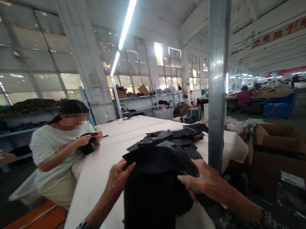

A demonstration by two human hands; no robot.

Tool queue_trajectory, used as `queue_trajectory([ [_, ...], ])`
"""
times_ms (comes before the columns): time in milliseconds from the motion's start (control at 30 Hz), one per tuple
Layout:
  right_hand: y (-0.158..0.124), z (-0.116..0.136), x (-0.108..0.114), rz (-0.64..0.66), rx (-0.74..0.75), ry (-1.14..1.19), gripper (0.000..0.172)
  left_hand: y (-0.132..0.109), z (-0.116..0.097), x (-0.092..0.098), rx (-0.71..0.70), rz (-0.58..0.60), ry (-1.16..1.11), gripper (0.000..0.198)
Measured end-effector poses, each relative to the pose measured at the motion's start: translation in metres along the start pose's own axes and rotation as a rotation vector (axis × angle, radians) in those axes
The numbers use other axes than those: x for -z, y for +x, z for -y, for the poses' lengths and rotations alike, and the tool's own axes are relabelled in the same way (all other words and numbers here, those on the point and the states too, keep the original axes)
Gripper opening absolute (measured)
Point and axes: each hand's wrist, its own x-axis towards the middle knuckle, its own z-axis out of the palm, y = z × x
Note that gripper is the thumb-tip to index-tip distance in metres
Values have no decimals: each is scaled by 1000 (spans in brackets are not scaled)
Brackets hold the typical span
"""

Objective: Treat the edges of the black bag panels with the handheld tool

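Observation:
Black fabric [149,196] hangs between my two hands and drapes down toward me over the table's near end. My left hand [120,174] pinches its upper left edge between thumb and fingers. On the other side, my right hand [201,178] is closed on the same fabric near a folded, strap-like band [177,154]. Some of the right fingers are hidden behind the cloth. Just beyond my hands lies a loose heap of dark cut pieces [166,136]. The exact kind of article I hold cannot be made out.
A long white table [113,137] runs away from me. At its left side a seated person [62,146] handles a small black item. A metal post [217,77] rises close on the right, with open cardboard boxes [282,142] beyond it. Loaded shelves [139,97] line the wall.

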Motion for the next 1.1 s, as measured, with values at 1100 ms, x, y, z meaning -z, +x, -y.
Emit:
queue_trajectory([
  [1100, -74, -61, -11, 225, -528, -211, 33, -90, 128, -109, -862, 193, 764, 43],
])
